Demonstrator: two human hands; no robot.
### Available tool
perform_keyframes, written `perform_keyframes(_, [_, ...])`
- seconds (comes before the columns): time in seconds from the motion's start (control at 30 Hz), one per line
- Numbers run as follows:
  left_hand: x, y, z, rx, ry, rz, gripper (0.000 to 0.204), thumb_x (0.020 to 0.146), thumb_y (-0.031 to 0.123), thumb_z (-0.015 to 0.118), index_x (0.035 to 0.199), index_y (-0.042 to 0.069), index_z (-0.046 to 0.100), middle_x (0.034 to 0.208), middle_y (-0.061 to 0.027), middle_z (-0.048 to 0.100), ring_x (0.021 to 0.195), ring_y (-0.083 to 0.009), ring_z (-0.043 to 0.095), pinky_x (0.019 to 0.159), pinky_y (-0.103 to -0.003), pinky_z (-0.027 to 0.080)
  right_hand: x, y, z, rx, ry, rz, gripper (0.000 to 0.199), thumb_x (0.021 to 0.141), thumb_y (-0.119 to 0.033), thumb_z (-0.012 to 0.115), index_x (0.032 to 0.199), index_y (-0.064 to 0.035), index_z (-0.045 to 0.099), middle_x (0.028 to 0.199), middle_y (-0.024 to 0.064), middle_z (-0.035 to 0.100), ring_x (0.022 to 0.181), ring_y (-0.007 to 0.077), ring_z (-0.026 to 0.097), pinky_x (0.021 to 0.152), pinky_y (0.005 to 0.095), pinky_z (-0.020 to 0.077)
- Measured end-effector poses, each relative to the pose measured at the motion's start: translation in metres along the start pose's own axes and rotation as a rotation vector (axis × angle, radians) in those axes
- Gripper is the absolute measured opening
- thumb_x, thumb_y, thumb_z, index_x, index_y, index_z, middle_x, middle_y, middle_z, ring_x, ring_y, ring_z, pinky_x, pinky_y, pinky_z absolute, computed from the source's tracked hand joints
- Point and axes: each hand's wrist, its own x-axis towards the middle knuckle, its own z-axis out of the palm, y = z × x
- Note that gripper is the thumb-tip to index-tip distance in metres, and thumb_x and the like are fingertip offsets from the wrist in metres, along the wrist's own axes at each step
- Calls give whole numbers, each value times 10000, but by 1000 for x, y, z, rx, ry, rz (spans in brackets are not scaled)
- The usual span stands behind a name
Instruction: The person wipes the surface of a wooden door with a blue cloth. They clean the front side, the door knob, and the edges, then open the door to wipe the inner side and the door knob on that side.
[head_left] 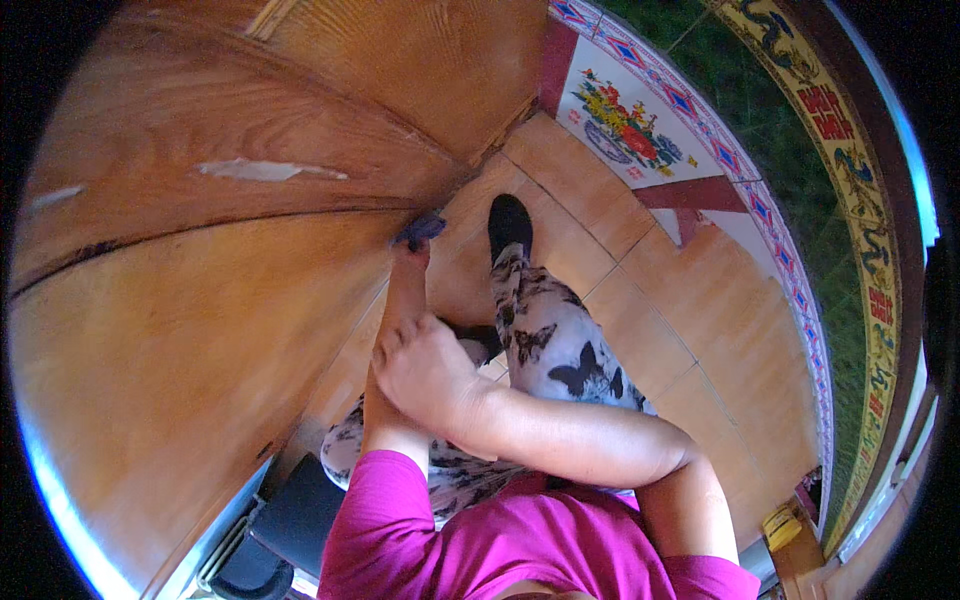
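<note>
Wooden door (200, 300) fills the left half of the view, grain running across it, with a pale chipped patch (265, 170) higher up and a dark crack line below that. Left hand (412, 252) is stretched away from the body to the door's lower edge, forearm running straight up the frame. Its fingers are clenched on a small dark bluish cloth (420, 230), pressed against the door edge where wood meets floor. Cloth is bunched, no clear long axis; its loose end sticks up and right, away from the hand. Right hand (425, 370) lies on the left forearm, fingers curled around it, grasping the arm, holding nothing else. Right forearm comes in from the lower right, bent at the elbow. Pink sleeve (390, 510) at the bottom. One leg in white butterfly-print trousers (560, 350) extends up the frame, black shoe (509, 225) pointing away, just right of the cloth, not touching it. Floor (700, 330) is orange-brown tile. Wall tile with a flower picture (630, 125) sits beyond the shoe. Dark stool (290, 525) at lower left, beside the sleeve.
</note>
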Motion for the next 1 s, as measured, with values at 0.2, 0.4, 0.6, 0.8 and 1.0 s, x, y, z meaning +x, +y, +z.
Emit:
perform_keyframes(0.2, [-87,62,-51,-190,-116,186,248,983,39,586,1230,32,612,1233,-118,666,1110,-274,645,982,-416,553,1,1,-6,-57,-73,9,218,856,-177,621,1020,-83,729,1002,85,734,983,245,679,785,362,506])
perform_keyframes(0.4, [-307,187,-36,-375,-774,401,271,961,-49,584,1230,-19,582,1208,-169,659,1103,-293,649,966,-436,576,-3,-6,-1,-78,-394,-6,248,894,-166,627,1103,-106,745,1145,83,736,1093,258,685,857,403,519])
perform_keyframes(0.6, [-504,294,10,-23,-100,2101,214,895,-64,649,1095,-116,594,1074,-185,692,921,-279,686,901,-375,578,1,-15,20,-75,-305,10,255,932,-231,612,1108,-98,740,1170,111,714,1120,280,667,888,427,508])
perform_keyframes(0.8, [-443,312,13,646,740,2734,346,798,100,755,1119,10,664,1036,-130,637,997,-310,604,906,-429,480,1,-17,27,-71,-273,-35,337,957,-359,623,1124,-84,722,1148,105,703,1105,283,660,887,428,511])
perform_keyframes(1.0, [-326,217,-4,1240,611,2584,497,733,98,757,1208,238,709,1047,-57,630,985,-274,595,815,-435,449,-4,-19,28,-132,-273,-112,325,945,-351,633,1090,-72,719,1133,110,703,1067,270,676,823,413,541])
